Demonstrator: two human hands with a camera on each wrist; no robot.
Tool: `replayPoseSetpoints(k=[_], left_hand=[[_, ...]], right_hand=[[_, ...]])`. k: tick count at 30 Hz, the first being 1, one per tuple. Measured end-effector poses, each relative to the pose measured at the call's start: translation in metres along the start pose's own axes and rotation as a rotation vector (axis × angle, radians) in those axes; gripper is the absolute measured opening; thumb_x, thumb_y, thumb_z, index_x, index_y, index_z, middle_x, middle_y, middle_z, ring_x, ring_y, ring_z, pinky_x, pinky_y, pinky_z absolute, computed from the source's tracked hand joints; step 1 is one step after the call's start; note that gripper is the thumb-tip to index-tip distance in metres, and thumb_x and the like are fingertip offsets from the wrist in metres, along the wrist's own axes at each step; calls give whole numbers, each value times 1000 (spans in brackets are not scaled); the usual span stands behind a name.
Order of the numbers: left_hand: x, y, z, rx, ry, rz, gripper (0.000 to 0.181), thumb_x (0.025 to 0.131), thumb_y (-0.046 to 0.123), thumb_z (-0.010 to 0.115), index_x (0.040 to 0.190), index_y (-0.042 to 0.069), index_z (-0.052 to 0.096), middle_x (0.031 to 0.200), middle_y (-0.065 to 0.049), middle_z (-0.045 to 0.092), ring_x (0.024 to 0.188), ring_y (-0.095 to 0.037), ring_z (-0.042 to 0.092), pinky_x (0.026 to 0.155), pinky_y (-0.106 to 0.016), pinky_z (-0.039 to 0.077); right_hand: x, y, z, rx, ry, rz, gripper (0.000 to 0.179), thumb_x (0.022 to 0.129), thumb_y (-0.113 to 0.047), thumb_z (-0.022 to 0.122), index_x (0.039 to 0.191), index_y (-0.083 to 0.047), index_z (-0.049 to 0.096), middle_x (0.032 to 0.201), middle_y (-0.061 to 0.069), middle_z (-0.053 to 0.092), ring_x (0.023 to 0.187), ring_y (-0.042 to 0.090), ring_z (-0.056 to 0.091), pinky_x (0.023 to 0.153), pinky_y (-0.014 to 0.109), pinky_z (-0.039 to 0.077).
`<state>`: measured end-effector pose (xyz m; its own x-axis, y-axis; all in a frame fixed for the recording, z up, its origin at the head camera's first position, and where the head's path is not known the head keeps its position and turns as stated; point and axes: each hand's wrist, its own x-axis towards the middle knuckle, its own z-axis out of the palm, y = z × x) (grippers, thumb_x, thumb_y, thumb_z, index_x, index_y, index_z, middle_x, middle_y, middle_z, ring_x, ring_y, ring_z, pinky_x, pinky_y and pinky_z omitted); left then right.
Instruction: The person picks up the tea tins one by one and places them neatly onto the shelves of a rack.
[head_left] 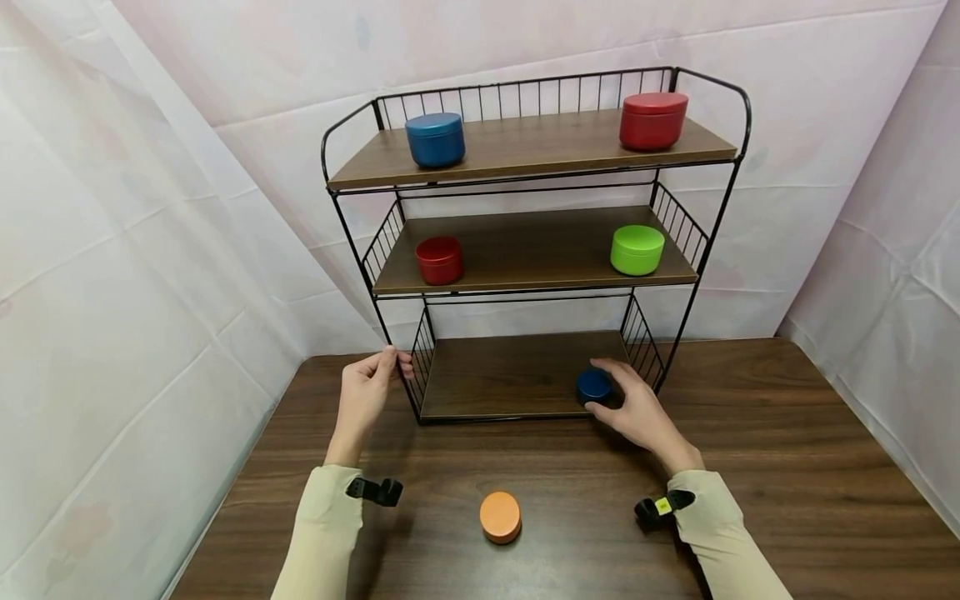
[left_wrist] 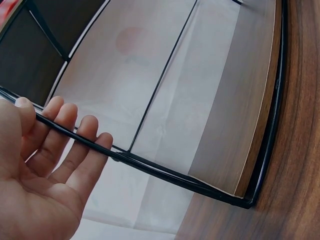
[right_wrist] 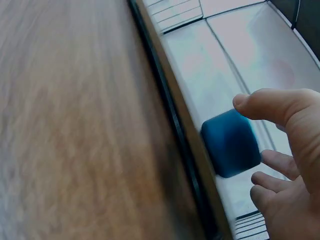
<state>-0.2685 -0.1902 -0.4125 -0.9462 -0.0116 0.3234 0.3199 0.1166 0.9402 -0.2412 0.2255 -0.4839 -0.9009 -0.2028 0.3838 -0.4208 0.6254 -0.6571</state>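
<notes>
My left hand (head_left: 367, 387) pinches the left front post of a black wire shelf rack (head_left: 380, 310); in the left wrist view, the fingers (left_wrist: 62, 130) lie behind the thin rod. At the right front of the bottom shelf (head_left: 510, 375), my right hand (head_left: 637, 408) has its thumb and fingers around a small dark blue round tin (head_left: 592, 387). The right wrist view shows this blue tin (right_wrist: 231, 143) at the shelf's front edge, thumb on one side and fingers on the other. Whether every fingertip touches it is hard to tell.
On the top shelf stand a blue tin (head_left: 435, 140) and a red tin (head_left: 652, 122). The middle shelf bears a smaller red tin (head_left: 439, 261) and a green tin (head_left: 637, 250). An orange tin (head_left: 500, 517) sits on the wooden table (head_left: 570, 500) before the rack. White cloth hangs behind.
</notes>
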Motion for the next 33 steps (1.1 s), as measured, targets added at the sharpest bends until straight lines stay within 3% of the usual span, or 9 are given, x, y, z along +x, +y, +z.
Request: replayPoseSetpoints(k=[3, 8, 15, 18, 21, 25, 29, 33], left_hand=[[0, 0, 0, 5, -1, 11, 44, 99, 35, 52, 97, -5, 69, 95, -30, 67, 87, -42, 67, 86, -50, 57], [0, 0, -1, 9, 7, 7, 42, 100, 33, 52, 97, -5, 70, 87, -11, 71, 84, -37, 68, 84, -43, 60], [0, 0, -1, -8, 0, -6, 39, 101, 28, 51, 98, -7, 69, 94, -30, 67, 78, -23, 71, 82, -36, 61], [-2, 8, 0, 2, -12, -9, 36, 102, 22, 50, 97, -8, 69, 89, -20, 70, 77, -18, 70, 80, -32, 61], [-5, 20, 2, 0, -13, -11, 36, 101, 22, 51, 96, -9, 69, 90, -24, 69, 75, -16, 70, 80, -31, 61], [-8, 26, 3, -6, 2, -19, 37, 101, 22, 52, 95, -9, 69, 97, -39, 63, 78, -30, 70, 84, -42, 60], [-9, 26, 3, -21, 14, -30, 37, 101, 20, 52, 97, -14, 67, 96, -38, 64, 85, -44, 67, 88, -54, 55], [-7, 27, 3, -23, 5, -34, 39, 101, 22, 52, 98, -15, 66, 92, -28, 68, 79, -28, 70, 85, -46, 59]], right_hand=[[2, -11, -3, -13, 8, -29, 70, 83, -22, 78, 143, -15, 43, 145, 12, 43, 131, 34, 43, 102, 58, 45], [5, -31, -3, -19, 0, -64, 73, 83, -23, 77, 146, -20, 40, 147, 11, 40, 132, 32, 43, 101, 56, 47], [1, -56, 1, -15, -96, -90, 76, 85, -30, 75, 149, -23, 34, 154, 10, 33, 138, 33, 37, 104, 58, 44], [-1, -66, 5, 31, -146, -99, 77, 86, -30, 75, 150, -26, 32, 156, 8, 29, 139, 31, 36, 106, 56, 44], [-3, -75, 10, 105, -199, -118, 78, 85, -30, 75, 150, -24, 32, 156, 6, 28, 138, 31, 39, 106, 52, 45], [-6, -86, 20, 185, -264, -166, 84, 81, -35, 78, 150, -24, 32, 156, 0, 28, 138, 24, 38, 107, 46, 46], [-12, -95, 32, 210, -325, -212, 90, 77, -42, 80, 150, -29, 30, 156, -5, 28, 140, 17, 35, 108, 42, 45], [-20, -99, 42, 200, -374, -255, 93, 76, -41, 82, 151, -25, 30, 156, -3, 29, 140, 19, 36, 107, 41, 46]])
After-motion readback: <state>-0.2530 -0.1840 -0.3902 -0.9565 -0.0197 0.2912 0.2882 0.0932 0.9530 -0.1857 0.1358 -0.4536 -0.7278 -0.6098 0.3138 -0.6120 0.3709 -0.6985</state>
